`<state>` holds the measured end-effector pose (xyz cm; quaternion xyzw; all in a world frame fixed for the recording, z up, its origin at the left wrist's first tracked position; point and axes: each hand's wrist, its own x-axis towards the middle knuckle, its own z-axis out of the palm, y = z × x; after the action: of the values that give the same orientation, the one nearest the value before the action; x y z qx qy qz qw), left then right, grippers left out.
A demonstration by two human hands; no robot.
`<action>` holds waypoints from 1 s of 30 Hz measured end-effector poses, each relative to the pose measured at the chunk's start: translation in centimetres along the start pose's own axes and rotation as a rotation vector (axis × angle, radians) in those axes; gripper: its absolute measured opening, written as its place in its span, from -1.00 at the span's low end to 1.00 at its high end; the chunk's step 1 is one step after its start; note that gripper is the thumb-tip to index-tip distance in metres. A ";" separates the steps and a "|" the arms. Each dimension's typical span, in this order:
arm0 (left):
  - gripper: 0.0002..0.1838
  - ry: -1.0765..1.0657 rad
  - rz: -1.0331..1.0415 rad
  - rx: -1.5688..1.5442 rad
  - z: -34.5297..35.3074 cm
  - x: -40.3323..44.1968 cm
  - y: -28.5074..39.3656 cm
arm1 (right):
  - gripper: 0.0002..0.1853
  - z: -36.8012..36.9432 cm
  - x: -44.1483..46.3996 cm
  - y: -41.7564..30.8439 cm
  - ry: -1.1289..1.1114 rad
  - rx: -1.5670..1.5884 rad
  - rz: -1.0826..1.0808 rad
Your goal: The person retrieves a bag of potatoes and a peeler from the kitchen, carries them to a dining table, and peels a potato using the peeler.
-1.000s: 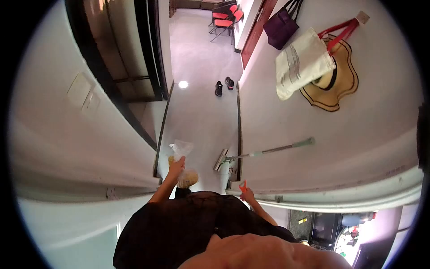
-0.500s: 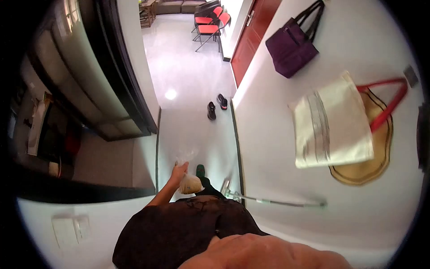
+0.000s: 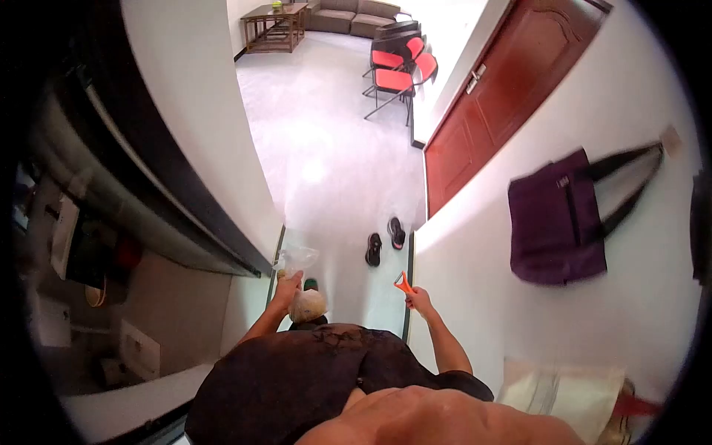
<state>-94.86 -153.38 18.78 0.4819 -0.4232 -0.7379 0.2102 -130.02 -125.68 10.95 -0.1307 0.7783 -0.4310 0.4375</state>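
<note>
My left hand (image 3: 288, 288) is closed on the gathered neck of a clear plastic bag (image 3: 298, 258). The bag's full lower part, with something pale and yellowish inside (image 3: 308, 305), hangs beside the hand; its contents are too blurred to name. On the right, my right hand (image 3: 419, 299) is wrapped round an orange peeler (image 3: 403, 282), whose head points up and away from me. The two hands are well apart, in front of my dark clothing.
Black shoes (image 3: 373, 250) lie on the hallway floor ahead. Red folding chairs (image 3: 394, 78), a wooden table (image 3: 274, 30) and a sofa (image 3: 334, 17) stand farther off. A red-brown door (image 3: 504, 93) and a hanging purple bag (image 3: 556, 222) are at right.
The view has moved forward along the hallway; shoes, chairs and purple bag appear nearer. The mop has left view. My right hand with the peeler, out of sight half a second ago, shows again.
</note>
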 end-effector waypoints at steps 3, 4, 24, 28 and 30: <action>-0.61 0.061 0.048 0.032 1.9 7.8 3.5 | -0.81 -0.3 9.0 -4.1 -0.003 -0.017 0.000; -0.61 0.065 0.044 0.026 2.1 11.0 4.2 | -0.80 -0.2 12.3 -4.3 0.004 -0.017 0.019; -0.63 0.149 0.123 0.100 18.6 68.2 37.3 | -0.62 -9.9 55.2 -20.9 -0.092 -0.427 0.399; -0.64 0.243 0.088 -0.053 18.2 75.9 42.3 | -0.61 -11.2 71.2 -34.9 -0.193 -0.554 0.209; -0.63 0.273 0.034 -0.159 17.2 78.2 45.1 | -0.61 -10.8 79.1 -43.2 -0.222 -0.476 0.163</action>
<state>-149.57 -227.22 17.43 0.5522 -0.3392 -0.6931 0.3157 -192.21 -191.25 2.56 -0.2134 0.8128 -0.1824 0.5103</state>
